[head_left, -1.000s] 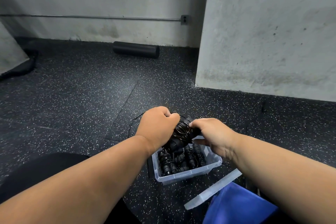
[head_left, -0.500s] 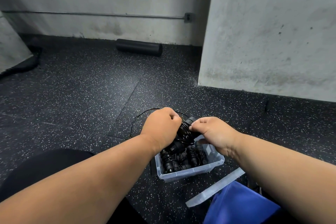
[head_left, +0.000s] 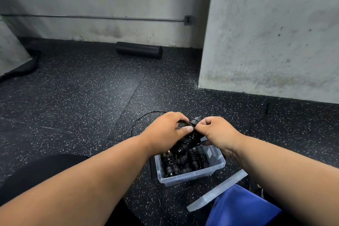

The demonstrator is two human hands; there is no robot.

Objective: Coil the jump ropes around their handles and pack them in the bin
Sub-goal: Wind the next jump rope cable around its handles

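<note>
A pair of black jump rope handles [head_left: 192, 135] with thin black cord wound round them sits between my hands, just above the clear plastic bin [head_left: 190, 176]. My left hand [head_left: 167, 132] grips the handles from the left, thumb on top. My right hand [head_left: 216, 132] pinches the cord at the handles' upper end. A loose length of the cord [head_left: 135, 123] loops over the floor to the left. Several coiled black jump ropes [head_left: 181, 161] lie inside the bin.
The bin's clear lid [head_left: 216, 191] lies on the speckled rubber floor at its right, beside a blue cloth [head_left: 242, 207]. A black foam roller [head_left: 139, 50] rests by the back wall. A concrete pillar [head_left: 271, 33] stands at the right. My dark-clad knee [head_left: 36, 172] is lower left.
Both hands have shifted slightly while winding; my left thumb now shows on top of the handles and the loose cord loop on the floor has changed shape.
</note>
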